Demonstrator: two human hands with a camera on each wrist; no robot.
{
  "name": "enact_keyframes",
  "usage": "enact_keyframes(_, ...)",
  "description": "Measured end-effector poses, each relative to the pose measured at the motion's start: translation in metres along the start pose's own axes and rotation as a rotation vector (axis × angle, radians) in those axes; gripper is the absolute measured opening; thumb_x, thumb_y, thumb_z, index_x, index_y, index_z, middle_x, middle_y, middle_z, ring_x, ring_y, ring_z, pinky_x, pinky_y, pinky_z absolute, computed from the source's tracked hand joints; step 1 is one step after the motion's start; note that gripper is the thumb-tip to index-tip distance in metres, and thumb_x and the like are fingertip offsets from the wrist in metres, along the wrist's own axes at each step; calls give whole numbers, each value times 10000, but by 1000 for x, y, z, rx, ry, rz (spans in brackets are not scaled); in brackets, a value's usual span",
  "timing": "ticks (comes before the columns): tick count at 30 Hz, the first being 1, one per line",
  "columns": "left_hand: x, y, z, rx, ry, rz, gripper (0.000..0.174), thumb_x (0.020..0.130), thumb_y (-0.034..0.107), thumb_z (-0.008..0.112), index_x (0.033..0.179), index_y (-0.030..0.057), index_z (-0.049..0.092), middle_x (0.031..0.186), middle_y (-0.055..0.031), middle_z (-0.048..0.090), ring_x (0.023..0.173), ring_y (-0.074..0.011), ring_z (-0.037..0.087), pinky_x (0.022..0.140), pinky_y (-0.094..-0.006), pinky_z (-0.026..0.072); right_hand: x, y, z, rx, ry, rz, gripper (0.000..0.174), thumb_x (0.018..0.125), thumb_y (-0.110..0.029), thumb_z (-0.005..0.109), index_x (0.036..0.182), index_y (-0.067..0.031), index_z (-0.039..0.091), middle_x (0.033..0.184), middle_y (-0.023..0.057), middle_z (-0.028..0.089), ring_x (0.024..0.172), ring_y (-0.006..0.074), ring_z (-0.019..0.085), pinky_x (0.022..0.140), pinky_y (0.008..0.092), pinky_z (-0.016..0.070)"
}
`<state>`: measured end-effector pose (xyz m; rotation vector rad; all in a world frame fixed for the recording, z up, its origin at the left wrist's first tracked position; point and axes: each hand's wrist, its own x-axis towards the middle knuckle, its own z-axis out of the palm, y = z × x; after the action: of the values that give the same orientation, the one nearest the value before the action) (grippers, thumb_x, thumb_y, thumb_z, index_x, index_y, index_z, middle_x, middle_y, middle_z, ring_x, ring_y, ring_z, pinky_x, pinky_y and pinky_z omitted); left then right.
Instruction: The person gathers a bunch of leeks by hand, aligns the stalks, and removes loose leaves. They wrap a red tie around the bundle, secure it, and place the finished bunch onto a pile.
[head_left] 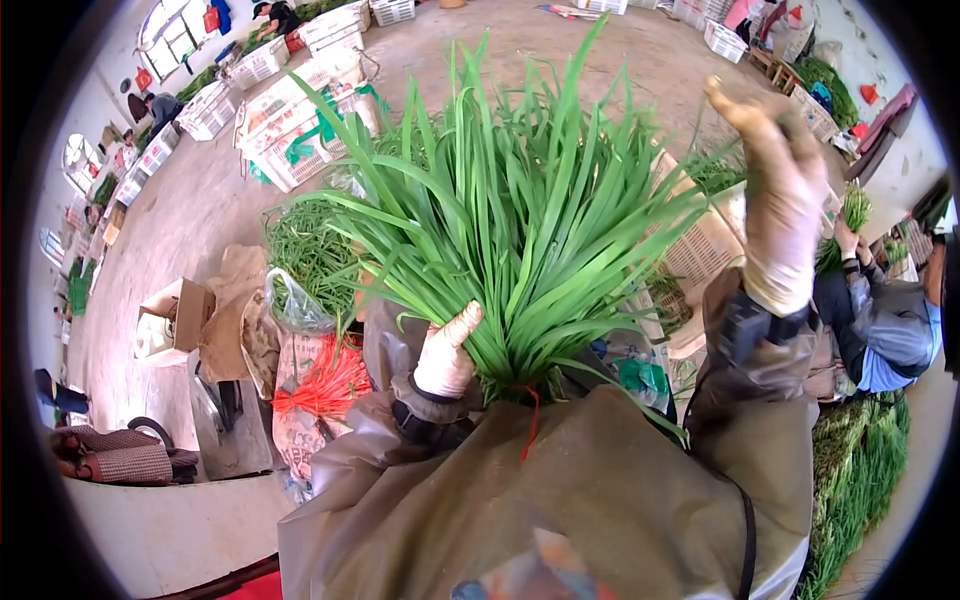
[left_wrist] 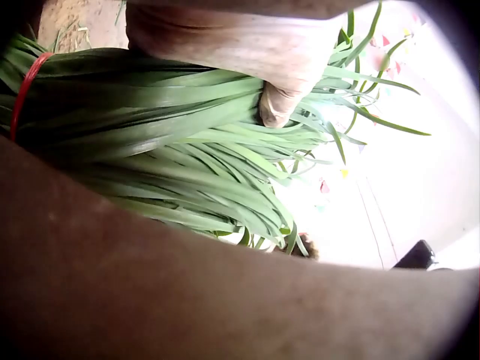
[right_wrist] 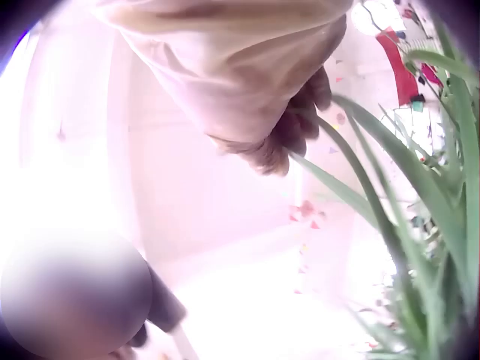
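A big bunch of garlic chives [head_left: 520, 210], long flat green leaves fanning outward, stands before the person's apron [head_left: 590, 480]. Its base is bound by a red tie [head_left: 532, 400], which also shows in the left wrist view [left_wrist: 30, 90]. The gloved left hand [head_left: 447, 355] grips the bunch low on its left side, thumb lying across the leaves. Raised to the right of the bunch is the gloved right hand [head_left: 780, 190], its fingers pointing up and loosely bent. In the right wrist view, leaf tips overlap the fingers of that hand [right_wrist: 247, 82].
Red ties [head_left: 325, 380] lie at the left beside loose greens [head_left: 315, 250] and a cardboard box [head_left: 175, 320]. White crates [head_left: 290, 130] stand beyond. Another person [head_left: 885, 310] holding greens sits at the right, near a long pile of greens [head_left: 860, 480].
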<state>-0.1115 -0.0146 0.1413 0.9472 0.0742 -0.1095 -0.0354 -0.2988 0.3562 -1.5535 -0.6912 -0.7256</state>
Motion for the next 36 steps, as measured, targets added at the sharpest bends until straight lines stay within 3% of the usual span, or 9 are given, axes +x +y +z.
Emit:
enact_keyframes(3, 2, -2, 2, 90, -3, 16, 508, 904, 325, 674, 1264, -18, 570, 1196, -126, 651, 1074, -259, 627, 957, -397, 495, 3, -10, -13, 410, -617, 2, 159, 886, -81, 628, 991, 29, 674, 992, 158, 709, 998, 244, 671, 978, 397, 479)
enact_keyframes(4, 3, -2, 6, 20, 2, 31, 503, 905, 325, 674, 1261, -14, 572, 1183, -123, 655, 1062, -259, 632, 950, -397, 499, -7, -32, 7, 135, -492, 121, 212, 871, -168, 628, 996, -1, 663, 963, 114, 699, 1036, 291, 634, 1033, 478, 425)
enact_keyframes(7, 3, -5, 4, -24, -9, 26, 496, 903, 319, 680, 1260, -9, 573, 1169, -117, 660, 1054, -259, 635, 945, -400, 502, 15, -18, 53, -432, -583, -528, 139, 902, -128, 593, 1012, -67, 652, 949, 103, 703, 953, 281, 668, 920, 396, 498)
enact_keyframes(13, 0, -4, 2, -29, -21, 30, 495, 894, 300, 693, 1260, -10, 570, 1184, -114, 653, 1067, -263, 627, 945, -406, 501, 5, 41, 68, -929, -804, 150, 327, 852, -332, 637, 1016, -53, 596, 906, 187, 679, 900, 383, 655, 806, 469, 505)
enact_keyframes(23, 4, -4, -1, -67, -4, 15, 489, 879, 258, 711, 1268, 8, 552, 1173, -99, 648, 1051, -259, 626, 942, -404, 498, -32, 73, 58, -904, -289, -202, 157, 898, -248, 621, 922, -93, 610, 709, 103, 654, 678, 317, 661, 604, 416, 511)
enact_keyframes(29, 4, -5, -2, -90, 25, -18, 492, 874, 250, 717, 1268, 8, 549, 1178, -103, 646, 1058, -256, 624, 947, -406, 496, -42, 65, 61, -624, -308, -24, 61, 908, -97, 580, 942, -48, 594, 779, 110, 649, 693, 252, 655, 630, 338, 514)
enact_keyframes(31, 4, -5, -2, -83, 34, -6, 497, 876, 253, 716, 1272, 7, 546, 1180, -104, 645, 1060, -257, 623, 949, -407, 494, -45, 69, 68, 222, -279, 322, 87, 917, -75, 573, 975, -10, 578, 794, 66, 635, 699, 175, 635, 652, 291, 499)
enact_keyframes(35, 5, -6, -3, -95, 32, -11, 501, 879, 256, 713, 1278, 9, 538, 1184, -101, 640, 1062, -259, 618, 948, -407, 493, -43, 74, 61, -148, -490, 318, 227, 962, -133, 520, 1123, 11, 589, 835, 94, 634, 742, 129, 620, 716, 240, 488)
enact_keyframes(36, 5, -5, -1, -88, 25, 9, 501, 879, 256, 713, 1278, 9, 536, 1186, -100, 638, 1062, -259, 617, 947, -407, 494, -38, 63, 63, -372, -556, 411, 293, 960, -190, 520, 1180, -11, 594, 878, 145, 674, 765, 197, 653, 735, 286, 508)
